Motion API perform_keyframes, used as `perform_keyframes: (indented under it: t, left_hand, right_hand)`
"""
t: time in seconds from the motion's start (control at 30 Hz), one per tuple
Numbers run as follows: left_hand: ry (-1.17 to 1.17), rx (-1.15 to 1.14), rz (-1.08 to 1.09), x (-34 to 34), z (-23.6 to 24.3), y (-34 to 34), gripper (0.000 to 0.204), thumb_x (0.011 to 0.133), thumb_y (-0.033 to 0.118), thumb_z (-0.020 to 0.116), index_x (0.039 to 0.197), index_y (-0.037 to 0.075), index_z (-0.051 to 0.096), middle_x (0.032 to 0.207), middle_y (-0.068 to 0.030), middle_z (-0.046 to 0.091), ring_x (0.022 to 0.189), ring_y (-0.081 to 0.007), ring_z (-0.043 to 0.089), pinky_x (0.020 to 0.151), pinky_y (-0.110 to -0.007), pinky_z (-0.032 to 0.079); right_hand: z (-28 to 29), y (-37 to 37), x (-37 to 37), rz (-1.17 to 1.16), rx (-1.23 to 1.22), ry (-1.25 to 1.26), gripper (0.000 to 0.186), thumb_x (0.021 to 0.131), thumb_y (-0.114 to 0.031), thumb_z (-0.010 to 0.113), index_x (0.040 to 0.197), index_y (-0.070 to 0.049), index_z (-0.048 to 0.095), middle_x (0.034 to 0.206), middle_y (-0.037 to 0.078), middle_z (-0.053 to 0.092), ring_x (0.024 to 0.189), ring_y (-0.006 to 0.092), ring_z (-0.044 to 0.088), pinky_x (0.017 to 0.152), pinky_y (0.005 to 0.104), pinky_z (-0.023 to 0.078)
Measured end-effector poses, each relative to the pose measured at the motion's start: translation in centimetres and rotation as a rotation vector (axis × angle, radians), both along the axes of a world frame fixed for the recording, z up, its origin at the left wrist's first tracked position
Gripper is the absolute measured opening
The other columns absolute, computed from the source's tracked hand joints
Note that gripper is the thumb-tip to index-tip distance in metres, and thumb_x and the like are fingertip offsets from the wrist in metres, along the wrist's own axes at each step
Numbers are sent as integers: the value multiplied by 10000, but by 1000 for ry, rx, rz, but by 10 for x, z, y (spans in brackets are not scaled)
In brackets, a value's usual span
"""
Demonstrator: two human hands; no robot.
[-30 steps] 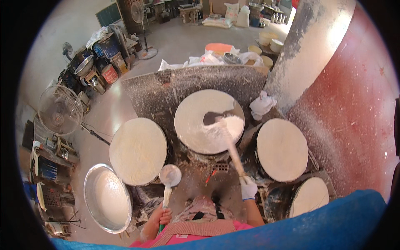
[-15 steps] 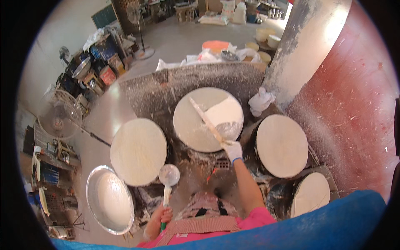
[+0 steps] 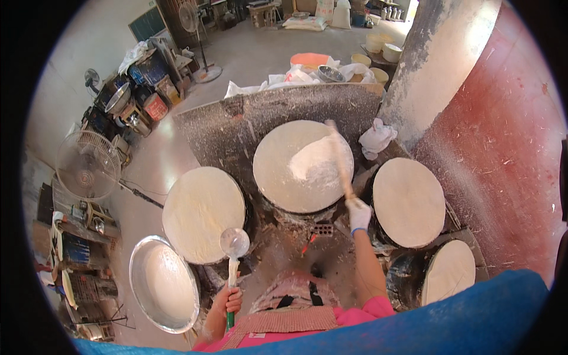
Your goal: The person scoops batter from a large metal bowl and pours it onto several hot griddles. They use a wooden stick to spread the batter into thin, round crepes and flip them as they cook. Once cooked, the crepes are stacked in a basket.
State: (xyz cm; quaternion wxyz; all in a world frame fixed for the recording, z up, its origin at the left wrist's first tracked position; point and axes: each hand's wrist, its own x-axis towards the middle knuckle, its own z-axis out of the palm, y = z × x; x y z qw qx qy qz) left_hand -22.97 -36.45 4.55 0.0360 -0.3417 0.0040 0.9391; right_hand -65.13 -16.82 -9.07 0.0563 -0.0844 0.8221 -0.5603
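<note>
My right hand (image 3: pixel 358 215), in a white glove with a blue cuff, grips the near end of a long flat wooden spatula (image 3: pixel 341 160), slightly blurred by motion. The spatula reaches across the right side of the middle round griddle (image 3: pixel 273 155), whose top carries a pale layer. A thicker white patch of batter (image 3: pixel 307 161) lies left of the blade. Low on the left, my bare left hand (image 3: pixel 228 300) is closed around the handle of a ladle (image 3: pixel 235 241). The ladle's round bowl points up, over the near edge of the left griddle (image 3: pixel 203 213).
A large metal basin (image 3: pixel 137 278) of white liquid stands at the lower left. Two more pale-covered round griddles (image 3: pixel 408 202) are on the right. Behind the middle griddle rises a dark board (image 3: pixel 236 118). A white bag (image 3: pixel 377 137) sits beside it. A fan (image 3: pixel 89 165) stands left.
The spatula has swung from lying diagonally across the griddle's middle to its right side, with my right hand moving right. The white patch has changed shape. The ladle stays in my left hand.
</note>
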Motion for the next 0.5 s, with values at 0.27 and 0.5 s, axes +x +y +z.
perform_keyframes:
  t: [0.27,0.5]
  left_hand:
    - [-10,106,84,-43,-21,-21,399,889,86,366,1226,278,459,539,0,315,355,-72,286,279,-200,257]
    - [-36,-24,12,-142,-36,-56,331,890,102,395,1152,272,506,550,16,315,363,-60,275,280,-196,236]
  right_hand:
    - [30,-7,-18,325,820,434,247,828,-383,491,883,-166,595,679,165,589,642,347,590,582,447,469]
    - [20,36,-5,150,786,411,249,817,-392,514,819,-154,585,639,145,568,569,337,580,540,446,464]
